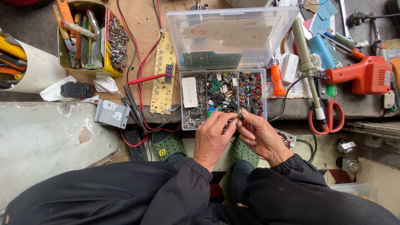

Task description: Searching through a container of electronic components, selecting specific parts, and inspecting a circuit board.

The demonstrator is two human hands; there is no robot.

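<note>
Head view, both hands [237, 131] pinching a small component [240, 115], clear parts box [223, 98] ahead, scissors [327, 116] right

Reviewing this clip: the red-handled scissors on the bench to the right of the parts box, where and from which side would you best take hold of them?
Probably by the red handle loops of the scissors, reaching from the bench's near edge. The loops lie nearest the person and look clear, while the blades point away and run under the orange soldering gun and the desoldering pump. Both the left hand and right hand are occupied, pinching a small component.
</note>
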